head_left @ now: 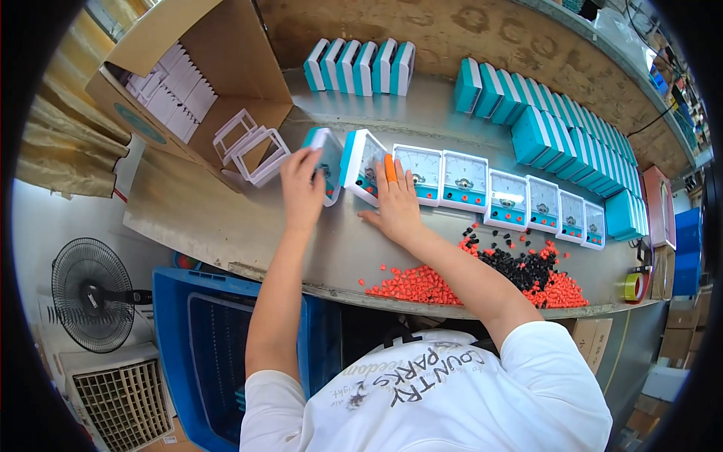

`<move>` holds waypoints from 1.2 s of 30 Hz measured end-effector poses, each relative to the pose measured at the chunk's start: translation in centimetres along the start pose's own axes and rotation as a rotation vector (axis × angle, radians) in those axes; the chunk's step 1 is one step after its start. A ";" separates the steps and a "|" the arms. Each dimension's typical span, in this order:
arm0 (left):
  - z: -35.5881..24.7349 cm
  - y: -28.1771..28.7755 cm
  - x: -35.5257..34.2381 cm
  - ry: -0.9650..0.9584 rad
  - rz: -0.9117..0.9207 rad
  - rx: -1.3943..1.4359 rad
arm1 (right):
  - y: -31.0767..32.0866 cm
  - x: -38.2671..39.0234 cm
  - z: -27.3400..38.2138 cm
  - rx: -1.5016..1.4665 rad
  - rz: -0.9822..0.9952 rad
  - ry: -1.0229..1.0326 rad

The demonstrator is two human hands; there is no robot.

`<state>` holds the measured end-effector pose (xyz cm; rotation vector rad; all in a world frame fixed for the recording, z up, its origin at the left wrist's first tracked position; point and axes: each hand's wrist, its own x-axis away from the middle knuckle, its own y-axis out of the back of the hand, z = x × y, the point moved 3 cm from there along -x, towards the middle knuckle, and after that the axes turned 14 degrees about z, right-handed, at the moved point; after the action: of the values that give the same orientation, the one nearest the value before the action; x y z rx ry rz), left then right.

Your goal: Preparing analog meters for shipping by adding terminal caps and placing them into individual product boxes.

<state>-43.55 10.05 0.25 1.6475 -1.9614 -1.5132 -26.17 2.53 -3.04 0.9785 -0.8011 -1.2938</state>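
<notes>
My left hand is closed on the edge of a teal-and-white dial meter, which stands tilted at the left end of a row. My right hand lies with its fingers stretched out against the neighbouring dial meter, also tilted. An orange cover wraps one of its fingers. Rightward from there, several more dial meters stand in line, with clear fronts and small red and black knobs along their lower edges. Loose red caps and black caps are heaped in front of the row.
At the left, an open cardboard box holds stacked white frames; loose white frames lie at its mouth. More teal-and-white meters stand at the back and back right. A blue crate and a fan are below the table edge.
</notes>
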 end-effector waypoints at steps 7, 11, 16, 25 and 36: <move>-0.9 -3.5 -0.9 0.341 0.167 0.857 | 1.1 0.9 -2.3 0.131 0.031 -0.087; -2.8 -4.5 -0.5 0.335 0.304 0.994 | 1.6 1.3 -4.0 0.015 -0.043 -0.075; -3.4 -5.1 -0.3 0.328 0.297 0.964 | 4.0 3.9 -5.7 -0.313 -0.139 -0.003; -6.5 -6.6 -0.6 0.383 0.324 0.922 | 5.7 7.2 -9.2 -0.603 -0.115 -0.042; -24.1 -12.3 1.8 -0.092 0.639 0.681 | 14.9 21.9 -26.7 0.274 -0.154 -0.730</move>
<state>-20.21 -3.70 1.47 0.9143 -2.8723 -0.7303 6.75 -15.47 -1.02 0.7801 -1.5148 -1.7362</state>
